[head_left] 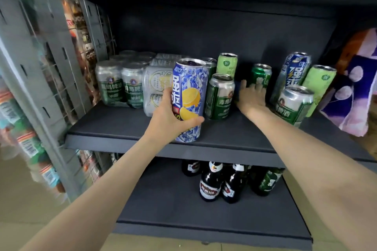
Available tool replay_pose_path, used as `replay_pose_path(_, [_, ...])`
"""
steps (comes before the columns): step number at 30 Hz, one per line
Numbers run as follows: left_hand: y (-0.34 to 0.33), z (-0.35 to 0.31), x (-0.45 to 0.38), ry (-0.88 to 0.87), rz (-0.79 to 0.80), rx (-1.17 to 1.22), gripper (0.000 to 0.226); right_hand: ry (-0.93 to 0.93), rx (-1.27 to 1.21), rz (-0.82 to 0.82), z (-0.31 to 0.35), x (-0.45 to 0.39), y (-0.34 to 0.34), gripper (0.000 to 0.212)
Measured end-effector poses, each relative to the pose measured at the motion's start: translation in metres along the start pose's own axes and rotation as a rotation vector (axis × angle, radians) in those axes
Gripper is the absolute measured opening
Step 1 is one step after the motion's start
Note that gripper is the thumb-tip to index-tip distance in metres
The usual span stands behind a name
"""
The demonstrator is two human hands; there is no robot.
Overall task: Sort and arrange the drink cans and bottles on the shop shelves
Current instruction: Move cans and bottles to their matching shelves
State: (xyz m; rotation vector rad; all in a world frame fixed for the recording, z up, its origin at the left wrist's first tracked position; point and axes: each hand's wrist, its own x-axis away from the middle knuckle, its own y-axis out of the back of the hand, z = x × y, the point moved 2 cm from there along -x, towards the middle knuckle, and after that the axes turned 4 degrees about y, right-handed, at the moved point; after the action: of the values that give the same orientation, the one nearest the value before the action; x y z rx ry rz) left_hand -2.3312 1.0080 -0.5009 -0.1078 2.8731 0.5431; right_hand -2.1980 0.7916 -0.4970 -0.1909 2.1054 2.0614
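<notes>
A tall blue-and-white metal drink can printed with yellow lemon slices (188,100) stands upright at the front edge of the dark grey upper shelf (122,126), gripped by the left hand (173,117), thumb across the can's front and fingers wrapped behind.

Just right of this can, a short green-and-silver beer can (220,97) stands upright, nearly touching it. Behind that pair rise a pale green slim can (226,65) and another green can, partly hidden.

Further right of the lemon can, the right hand (251,98) reaches into the gap, fingers spread and resting against a dark green can (261,74) at the back; whether it grips the can is unclear. Beyond it lean a tall blue can (292,73), a light green can (318,85) and a short silver-green can (293,104).

Left of the lemon can sit shrink-wrapped packs of silver cans (124,83). Below it, on the lower shelf (163,206), stand dark glass bottles (211,181).
</notes>
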Motion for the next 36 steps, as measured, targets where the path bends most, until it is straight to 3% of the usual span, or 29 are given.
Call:
replay_pose_path(2, [0.001,0.002,-0.001,0.036,-0.002,0.022,0.079,-0.002,0.023,0.046,0.004,-0.002,0.006,0.085])
replay_pose_path(6, [0.002,-0.019,0.002,0.199,0.011,0.01,0.082,-0.132,-0.073,0.298,0.008,0.016,0.03,0.102])
replay_pose_path(11, [0.009,-0.05,0.019,0.438,-0.017,-0.002,0.079,-0.219,-0.158,0.457,0.002,0.067,0.054,0.105])
replay_pose_path(13, [0.015,-0.062,0.036,0.525,0.003,0.024,0.073,-0.306,-0.372,0.515,-0.003,0.094,0.06,0.093])
replay_pose_path(15, [0.026,-0.074,0.054,0.626,0.04,0.124,0.066,-0.517,-0.79,0.612,-0.005,0.125,0.072,0.079])
replay_pose_path(17, [0.041,-0.096,0.074,0.724,0.095,0.24,0.054,-0.751,-1.207,0.702,-0.005,0.161,0.101,0.075])
replay_pose_path(19, [0.064,-0.129,0.091,0.759,0.176,0.267,0.045,-0.812,-1.415,0.813,-0.006,0.195,0.145,0.074])
replay_pose_path(23, [0.129,-0.23,0.108,0.721,0.291,0.202,0.056,-0.595,-1.55,0.88,-0.013,0.24,0.271,0.052])
replay_pose_path(26, [0.185,-0.321,0.1,0.583,0.286,0.161,0.047,-0.267,-1.582,0.799,-0.017,0.245,0.382,0.074])
replay_pose_path(31, [0.266,-0.487,0.061,0.233,0.126,0.153,0.049,0.142,-1.492,0.485,-0.014,0.209,0.579,0.085])
replay_pose_path(36, [0.308,-0.62,0.021,-0.062,-0.105,0.289,0.06,0.399,-1.465,0.118,-0.008,0.159,0.724,0.086])
